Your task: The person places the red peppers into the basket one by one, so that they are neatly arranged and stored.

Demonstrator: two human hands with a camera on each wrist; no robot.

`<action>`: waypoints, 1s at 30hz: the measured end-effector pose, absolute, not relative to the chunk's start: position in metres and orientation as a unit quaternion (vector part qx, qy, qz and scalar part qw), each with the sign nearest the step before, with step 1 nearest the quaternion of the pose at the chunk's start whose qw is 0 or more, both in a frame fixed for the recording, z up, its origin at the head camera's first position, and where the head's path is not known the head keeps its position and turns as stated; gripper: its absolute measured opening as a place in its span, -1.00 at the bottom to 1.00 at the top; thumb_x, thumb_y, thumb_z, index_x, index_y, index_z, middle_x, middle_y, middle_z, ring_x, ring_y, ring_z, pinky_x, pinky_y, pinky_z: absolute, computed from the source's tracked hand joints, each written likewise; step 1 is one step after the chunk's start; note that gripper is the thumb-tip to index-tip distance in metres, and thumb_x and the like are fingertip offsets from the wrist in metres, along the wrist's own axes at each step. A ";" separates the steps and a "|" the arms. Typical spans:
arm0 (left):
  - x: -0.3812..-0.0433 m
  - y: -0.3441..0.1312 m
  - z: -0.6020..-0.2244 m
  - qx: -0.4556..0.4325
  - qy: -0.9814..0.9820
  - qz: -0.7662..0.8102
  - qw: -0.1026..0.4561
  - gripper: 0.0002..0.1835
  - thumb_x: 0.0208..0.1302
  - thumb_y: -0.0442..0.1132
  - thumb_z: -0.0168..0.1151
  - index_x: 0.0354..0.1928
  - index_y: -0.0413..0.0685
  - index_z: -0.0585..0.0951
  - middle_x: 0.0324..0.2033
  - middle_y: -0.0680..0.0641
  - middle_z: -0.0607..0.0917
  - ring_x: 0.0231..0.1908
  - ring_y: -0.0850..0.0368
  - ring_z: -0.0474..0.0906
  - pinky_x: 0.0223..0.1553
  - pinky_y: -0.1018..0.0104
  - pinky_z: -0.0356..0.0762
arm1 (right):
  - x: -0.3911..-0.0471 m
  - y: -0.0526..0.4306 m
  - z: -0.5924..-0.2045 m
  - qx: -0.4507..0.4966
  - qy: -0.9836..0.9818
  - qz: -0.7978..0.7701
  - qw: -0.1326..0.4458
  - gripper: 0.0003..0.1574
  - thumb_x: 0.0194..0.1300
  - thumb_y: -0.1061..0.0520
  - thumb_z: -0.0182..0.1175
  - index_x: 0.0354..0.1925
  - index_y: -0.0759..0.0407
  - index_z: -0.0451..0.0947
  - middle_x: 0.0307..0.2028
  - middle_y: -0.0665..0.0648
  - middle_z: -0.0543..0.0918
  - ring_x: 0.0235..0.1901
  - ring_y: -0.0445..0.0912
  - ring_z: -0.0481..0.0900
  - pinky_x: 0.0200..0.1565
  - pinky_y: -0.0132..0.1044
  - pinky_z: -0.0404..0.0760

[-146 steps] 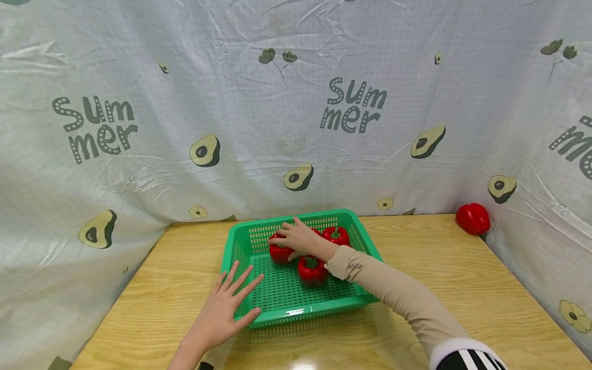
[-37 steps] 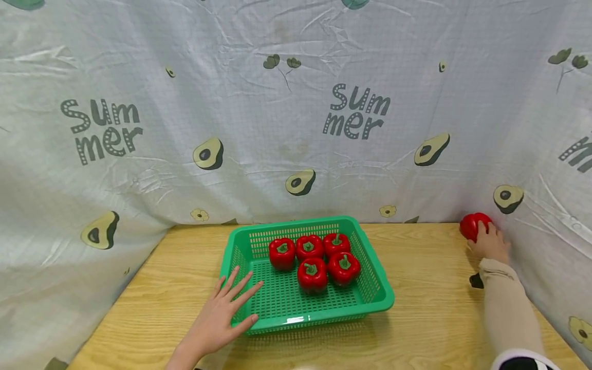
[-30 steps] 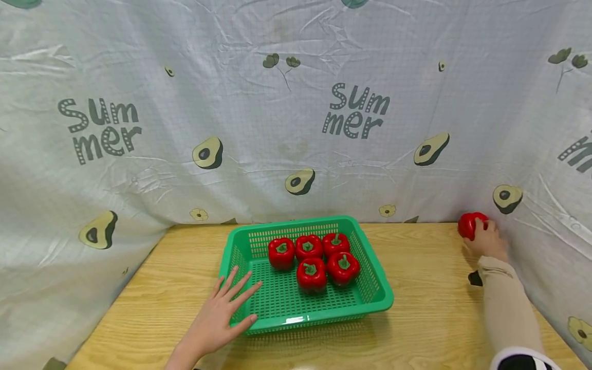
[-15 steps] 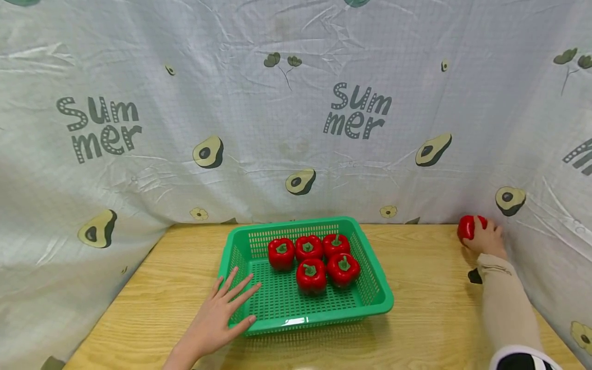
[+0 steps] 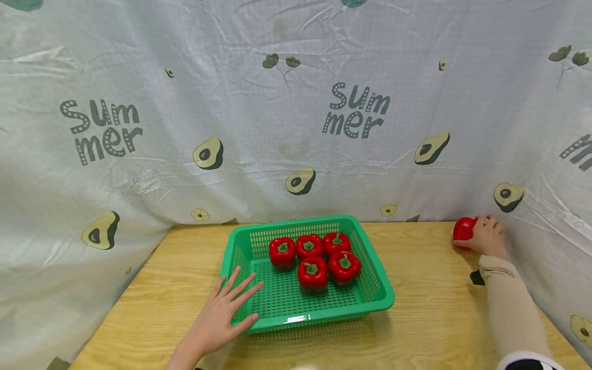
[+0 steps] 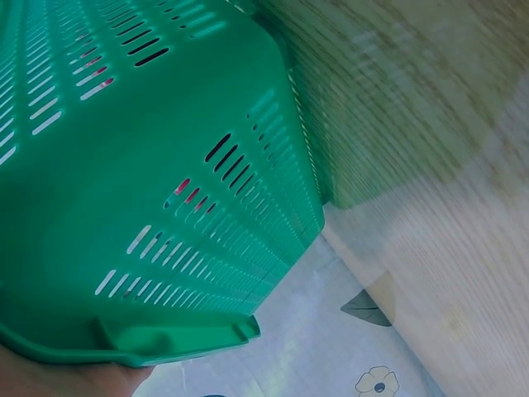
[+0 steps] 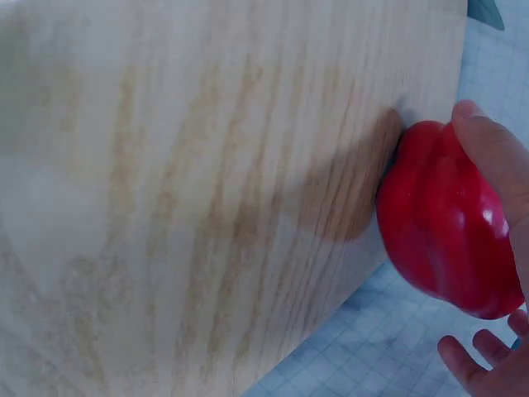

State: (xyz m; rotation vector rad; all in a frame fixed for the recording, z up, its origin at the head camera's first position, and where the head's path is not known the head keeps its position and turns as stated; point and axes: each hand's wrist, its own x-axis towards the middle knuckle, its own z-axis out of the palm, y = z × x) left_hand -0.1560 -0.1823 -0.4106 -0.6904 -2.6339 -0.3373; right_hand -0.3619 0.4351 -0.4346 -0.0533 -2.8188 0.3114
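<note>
Several red bell peppers (image 5: 312,273) sit inside a green plastic basket (image 5: 314,314), stems mostly up. My left hand (image 5: 217,313) lies with spread, straight fingers over the basket's left front corner; in the left wrist view part of this hand (image 6: 74,379) shows against the basket rim. At the far right back corner, my right hand (image 5: 487,237) holds another red bell pepper (image 5: 463,232). In the right wrist view the thumb lies along this pepper (image 7: 438,211), while several fingertips show below it; the palm side is partly hidden.
The wooden table (image 5: 425,298) meets a pale printed cloth (image 5: 250,113) hung along its back and sides. The cloth is close beside the right hand and pepper. A small black object (image 5: 477,278) shows at the right wrist.
Earlier the right hand was in the basket on a pepper; it then moved to the far right pepper. That pepper has since shifted slightly left and turned. The left hand stays put.
</note>
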 end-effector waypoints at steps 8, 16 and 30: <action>-0.157 -0.182 -0.411 -0.242 -0.943 -0.127 0.188 -0.33 0.08 0.04 0.19 0.28 0.35 0.24 0.28 0.10 0.28 0.40 0.10 -0.23 0.22 -0.15 -0.03 | -0.356 0.431 -0.438 0.020 -0.973 0.124 0.194 0.08 -0.28 -0.04 0.47 -0.09 0.62 0.06 -0.23 0.59 0.22 -0.24 0.39 0.20 -0.24 0.27 0.34; -0.157 -0.181 -0.411 -0.240 -0.944 -0.138 0.177 -0.32 0.09 0.05 0.18 0.28 0.37 0.21 0.29 0.11 0.27 0.40 0.09 -0.23 0.20 -0.20 -0.01 | -0.351 0.429 -0.433 0.032 -0.975 0.104 0.193 -0.19 0.00 -0.18 0.27 -0.27 0.46 0.11 -0.34 0.53 0.30 -0.36 0.35 0.31 -0.38 0.22 0.43; -0.158 -0.183 -0.411 -0.245 -0.943 -0.134 0.184 -0.32 0.08 0.04 0.19 0.28 0.37 0.22 0.28 0.11 0.28 0.40 0.16 -0.28 0.19 -0.19 0.00 | -0.344 0.412 -0.432 0.069 -0.971 0.029 0.225 -0.27 0.07 -0.14 0.22 -0.13 0.37 0.13 -0.21 0.53 0.31 -0.20 0.41 0.24 -0.37 0.28 0.40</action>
